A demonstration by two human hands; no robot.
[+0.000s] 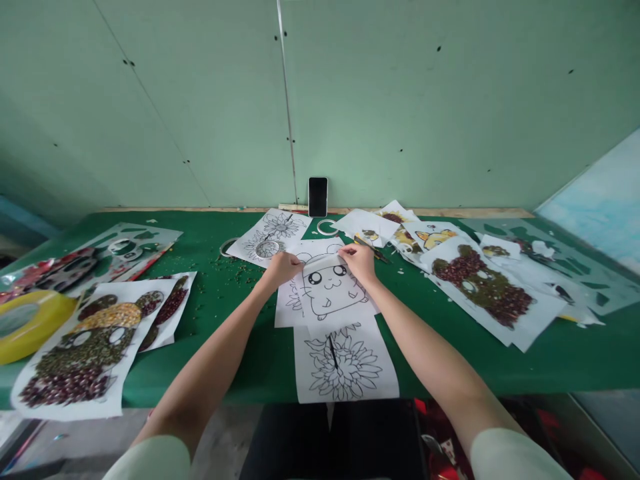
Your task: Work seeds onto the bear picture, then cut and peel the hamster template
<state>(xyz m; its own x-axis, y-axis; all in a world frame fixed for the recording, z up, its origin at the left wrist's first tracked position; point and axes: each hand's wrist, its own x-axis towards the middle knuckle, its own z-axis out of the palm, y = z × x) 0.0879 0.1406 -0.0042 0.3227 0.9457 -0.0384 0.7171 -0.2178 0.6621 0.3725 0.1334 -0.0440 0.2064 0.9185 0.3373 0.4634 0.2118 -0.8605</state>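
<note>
A line drawing of a hamster (333, 293) lies on the table in front of me, on top of other sheets. Across the hamster's forehead runs a pale strip of tape (323, 262), stretched between my hands. My left hand (286, 268) pinches its left end by the drawing's edge. At the other end, my right hand (358, 261) is closed in a pinch near the hamster's right ear. Below the hamster, a flower drawing (345, 367) carries a dark pen-like stroke or stick. A tape roll (267, 249) rests on another flower sheet (280, 225) beyond my left hand.
A white ring-shaped roll (327, 227) lies below a phone (318, 197) leaning on the wall. Bean-covered pictures (83, 350) and a large yellow tape roll (37, 323) are at left. More bean pictures (483, 287) overlap at right. Loose seeds (235, 272) are scattered left of the papers.
</note>
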